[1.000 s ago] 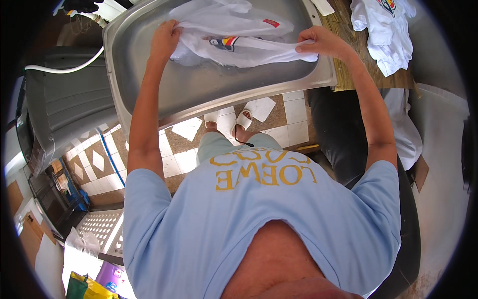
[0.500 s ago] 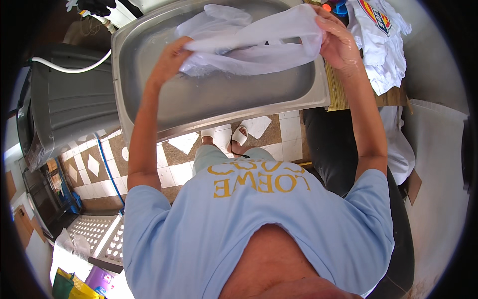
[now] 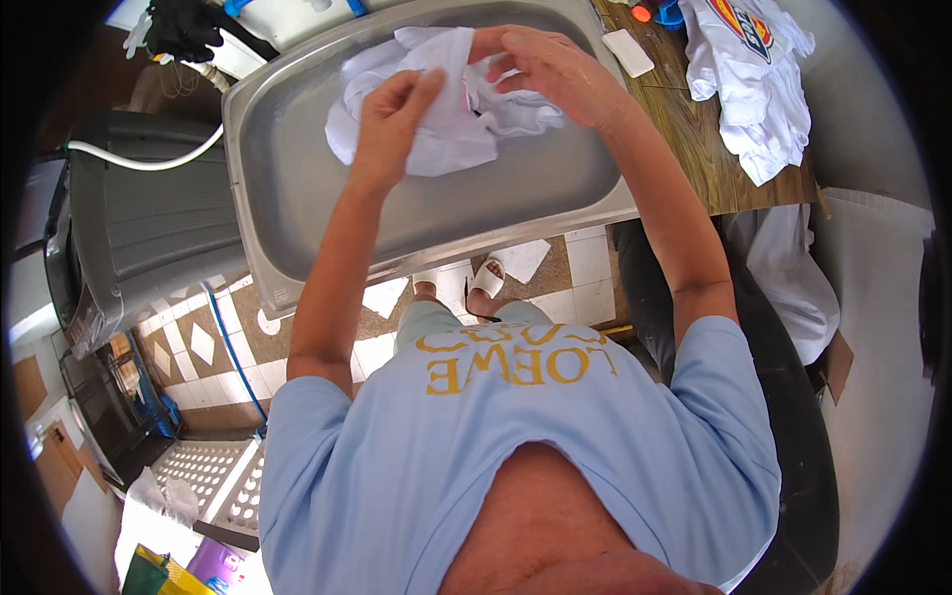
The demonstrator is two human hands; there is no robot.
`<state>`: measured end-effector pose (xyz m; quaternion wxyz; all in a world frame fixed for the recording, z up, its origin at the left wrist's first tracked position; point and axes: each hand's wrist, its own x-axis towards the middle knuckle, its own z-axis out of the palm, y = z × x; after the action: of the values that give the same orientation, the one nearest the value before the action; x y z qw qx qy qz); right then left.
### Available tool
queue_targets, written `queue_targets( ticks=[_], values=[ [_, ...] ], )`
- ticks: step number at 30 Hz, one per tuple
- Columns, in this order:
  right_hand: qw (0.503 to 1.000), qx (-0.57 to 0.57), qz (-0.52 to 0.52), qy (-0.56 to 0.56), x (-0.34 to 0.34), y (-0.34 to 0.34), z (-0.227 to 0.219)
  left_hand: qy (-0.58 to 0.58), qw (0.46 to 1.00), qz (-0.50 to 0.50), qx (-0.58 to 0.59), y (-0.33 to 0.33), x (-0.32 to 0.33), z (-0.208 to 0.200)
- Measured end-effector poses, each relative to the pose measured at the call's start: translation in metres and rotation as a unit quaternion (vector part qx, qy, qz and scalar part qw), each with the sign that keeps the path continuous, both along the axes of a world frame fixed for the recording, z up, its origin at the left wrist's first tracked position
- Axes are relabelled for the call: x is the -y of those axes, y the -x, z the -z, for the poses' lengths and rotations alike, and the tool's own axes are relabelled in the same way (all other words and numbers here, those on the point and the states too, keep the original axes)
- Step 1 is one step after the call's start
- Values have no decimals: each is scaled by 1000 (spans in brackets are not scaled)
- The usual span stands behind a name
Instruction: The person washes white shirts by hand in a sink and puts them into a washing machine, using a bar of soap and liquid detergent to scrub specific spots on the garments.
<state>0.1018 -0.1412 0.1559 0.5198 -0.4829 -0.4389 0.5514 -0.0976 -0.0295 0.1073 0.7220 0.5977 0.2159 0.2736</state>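
Observation:
A wet white garment [image 3: 436,149] lies bunched in the metal basin [image 3: 496,213], with part of it lifted between my hands. My left hand [image 3: 397,119] pinches the raised cloth between thumb and fingers. At the upper right of the cloth, my right hand [image 3: 570,79] holds its edge; the fingers are loosely curved and their tips are partly hidden by the fabric. A small reddish spot shows in the folds between the hands. What kind of garment it is, I cannot tell.
Right of the basin, a wooden surface [image 3: 699,149] carries a white bar [image 3: 628,53] and a white printed shirt [image 3: 759,109]. A white hose [image 3: 144,139] reaches the basin's left rim beside a grey lidded container [image 3: 159,213]. Black gloves [image 3: 185,30] hang at the upper left.
Both hands have come closer together. The cloth, stretched wide between them before, is now lower and bunched in the basin. The white bar has come into sight.

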Motion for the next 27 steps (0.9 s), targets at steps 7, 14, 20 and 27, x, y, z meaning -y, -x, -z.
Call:
queue_targets(
  ticks=[7,14,20,27],
  values=[
    [778,591,164,139,28,-27,115,89,992,-72,51,49,-8,-32],
    [833,527,137,100,29,-34,124,63,986,-132,74,87,-15,-53],
    [778,588,179,131,60,-31,99,68,986,-145,42,122,-14,-35],
    [942,-111,308,75,47,-18,61,63,988,-112,86,119,-23,-83]
  ],
)
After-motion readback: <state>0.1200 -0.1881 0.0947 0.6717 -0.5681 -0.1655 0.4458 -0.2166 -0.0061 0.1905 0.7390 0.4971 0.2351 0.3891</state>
